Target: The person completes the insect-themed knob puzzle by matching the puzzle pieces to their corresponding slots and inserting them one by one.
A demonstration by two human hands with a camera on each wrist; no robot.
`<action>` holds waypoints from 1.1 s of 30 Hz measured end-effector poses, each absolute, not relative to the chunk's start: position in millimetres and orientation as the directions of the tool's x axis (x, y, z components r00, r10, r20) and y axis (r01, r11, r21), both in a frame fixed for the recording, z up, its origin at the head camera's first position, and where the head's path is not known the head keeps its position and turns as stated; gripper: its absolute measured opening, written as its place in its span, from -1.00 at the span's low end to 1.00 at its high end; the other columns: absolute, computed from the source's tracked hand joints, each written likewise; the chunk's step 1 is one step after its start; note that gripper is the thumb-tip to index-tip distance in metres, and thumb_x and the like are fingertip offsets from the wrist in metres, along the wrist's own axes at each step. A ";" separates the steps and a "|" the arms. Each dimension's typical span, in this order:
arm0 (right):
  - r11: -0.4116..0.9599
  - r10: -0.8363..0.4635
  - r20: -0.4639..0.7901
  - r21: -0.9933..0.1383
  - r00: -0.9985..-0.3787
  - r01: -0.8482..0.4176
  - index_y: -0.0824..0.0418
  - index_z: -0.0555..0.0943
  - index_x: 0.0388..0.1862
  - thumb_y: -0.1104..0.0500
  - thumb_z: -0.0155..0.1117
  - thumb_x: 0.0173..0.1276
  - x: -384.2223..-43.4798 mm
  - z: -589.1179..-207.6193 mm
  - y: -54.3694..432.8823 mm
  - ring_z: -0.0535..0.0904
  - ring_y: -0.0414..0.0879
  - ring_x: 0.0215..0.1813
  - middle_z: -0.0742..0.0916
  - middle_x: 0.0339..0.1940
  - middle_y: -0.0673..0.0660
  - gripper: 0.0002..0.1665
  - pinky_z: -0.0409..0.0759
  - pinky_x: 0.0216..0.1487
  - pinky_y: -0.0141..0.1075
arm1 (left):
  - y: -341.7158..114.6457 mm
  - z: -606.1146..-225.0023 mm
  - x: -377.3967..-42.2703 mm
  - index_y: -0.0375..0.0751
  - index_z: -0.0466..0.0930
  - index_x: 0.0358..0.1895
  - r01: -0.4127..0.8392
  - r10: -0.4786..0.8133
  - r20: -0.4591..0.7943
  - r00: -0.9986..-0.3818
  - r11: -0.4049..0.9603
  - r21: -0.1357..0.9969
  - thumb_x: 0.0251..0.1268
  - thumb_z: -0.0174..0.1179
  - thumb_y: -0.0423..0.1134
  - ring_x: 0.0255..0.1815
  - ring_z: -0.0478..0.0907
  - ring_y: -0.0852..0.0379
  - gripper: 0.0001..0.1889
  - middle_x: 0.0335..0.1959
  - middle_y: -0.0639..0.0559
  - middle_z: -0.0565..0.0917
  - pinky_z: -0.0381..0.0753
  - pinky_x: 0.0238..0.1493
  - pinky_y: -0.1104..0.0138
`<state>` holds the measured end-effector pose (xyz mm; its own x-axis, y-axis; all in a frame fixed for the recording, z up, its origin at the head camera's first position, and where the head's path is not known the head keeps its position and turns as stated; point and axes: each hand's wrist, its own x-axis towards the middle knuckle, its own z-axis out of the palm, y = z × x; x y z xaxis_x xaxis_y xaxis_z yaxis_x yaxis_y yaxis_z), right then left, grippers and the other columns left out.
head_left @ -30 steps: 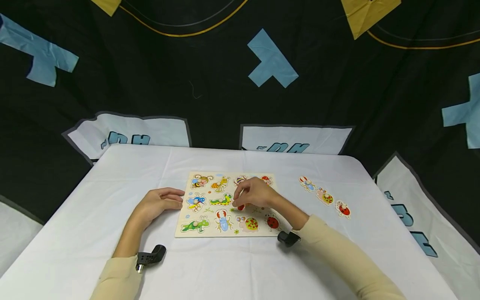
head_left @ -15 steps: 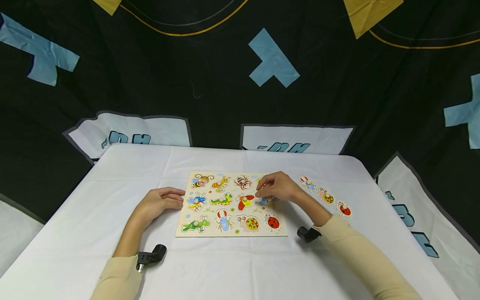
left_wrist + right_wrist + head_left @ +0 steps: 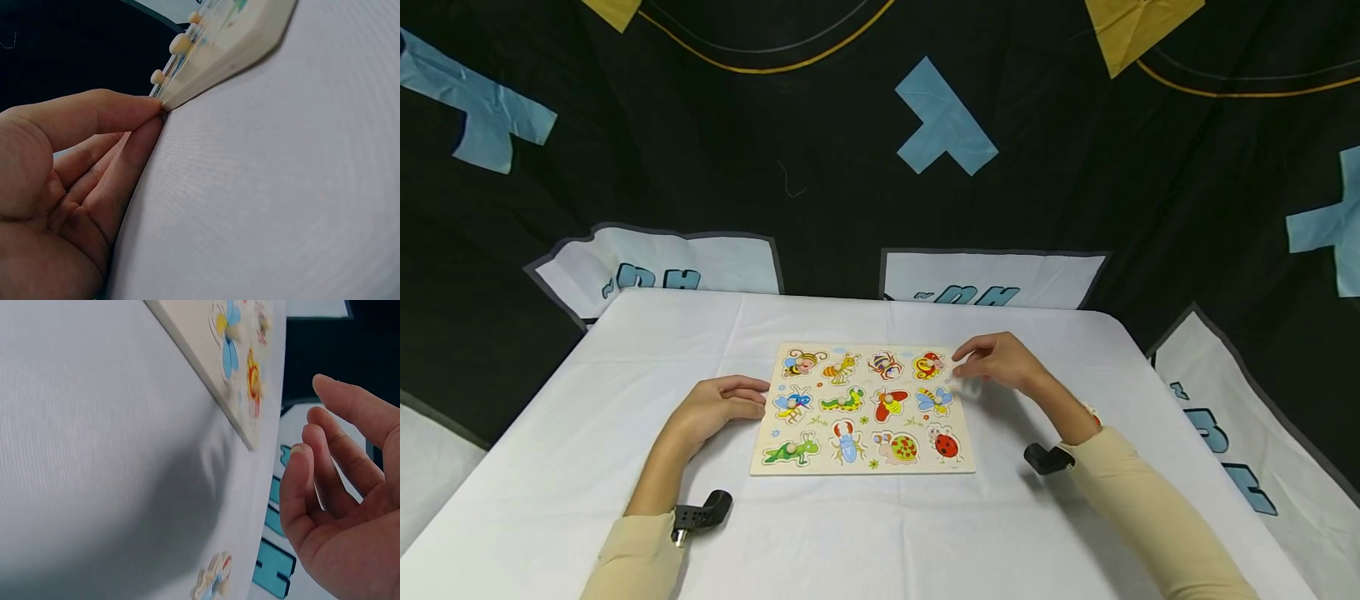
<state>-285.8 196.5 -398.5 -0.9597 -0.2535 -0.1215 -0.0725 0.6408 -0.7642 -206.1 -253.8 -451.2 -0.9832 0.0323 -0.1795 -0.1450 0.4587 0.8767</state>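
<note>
A wooden peg puzzle board with printed insects lies flat on the white table. My left hand rests at its left edge; in the left wrist view the tips of the thumb and a finger touch the board's edge. Just beyond the upper right corner, my right hand hovers with loosely bent fingers and nothing in them. A yellow-and-red butterfly piece sits in the board near those fingertips. Beetle, snail and ladybug pictures show along the bottom row.
A loose beetle piece with a knob lies on the table in the right wrist view. Part of a red ladybug piece peeks out behind my right wrist. A black cloth hangs behind the white table.
My right hand has moved right, from over the board's middle to past its upper right corner, now covering most of the loose pieces. The left hand keeps its place.
</note>
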 end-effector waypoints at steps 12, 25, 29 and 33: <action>0.639 -0.111 -0.145 -0.768 -0.983 0.041 0.16 0.74 0.07 0.08 0.51 0.24 -294.5 -402.6 230.9 0.62 0.05 -0.15 0.77 -0.19 0.08 -0.58 0.60 -0.02 -0.09 | -253.4 -452.8 -206.8 -0.23 0.60 0.27 -0.137 0.049 -0.173 -0.984 0.416 0.899 0.14 0.46 -0.22 -0.10 0.68 0.29 -0.43 -0.05 -0.07 0.79 0.49 -0.02 0.47; 0.606 -0.023 -0.156 -0.788 -0.988 0.111 0.22 0.68 0.20 0.10 0.38 0.38 -299.5 -414.8 261.1 0.65 0.19 0.17 0.71 0.22 0.27 -0.55 0.58 0.19 -0.01 | -253.8 -453.5 -206.5 -0.22 0.60 0.27 -0.135 0.043 -0.169 -0.985 0.422 0.897 0.14 0.46 -0.22 -0.09 0.67 0.28 -0.43 -0.05 -0.06 0.80 0.47 0.00 0.47; 0.620 -0.012 -0.167 -0.774 -0.986 0.124 0.23 0.67 0.21 0.09 0.33 0.41 -298.8 -414.7 266.7 0.61 0.18 0.21 0.68 0.25 0.28 -0.55 0.54 0.23 -0.01 | -254.2 -453.0 -206.4 -0.22 0.61 0.26 -0.136 0.043 -0.170 -0.984 0.427 0.894 0.15 0.46 -0.22 -0.09 0.68 0.27 -0.44 -0.07 -0.05 0.80 0.47 0.01 0.46; 0.645 -0.002 -0.170 -0.753 -0.985 0.129 0.22 0.68 0.20 0.08 0.30 0.41 -297.2 -415.8 271.2 0.60 0.17 0.19 0.66 0.28 0.28 -0.56 0.55 0.13 -0.09 | -254.6 -452.8 -206.2 -0.19 0.63 0.23 -0.144 0.039 -0.178 -0.983 0.434 0.889 0.14 0.46 -0.23 -0.08 0.68 0.25 -0.46 -0.10 -0.02 0.80 0.48 0.03 0.44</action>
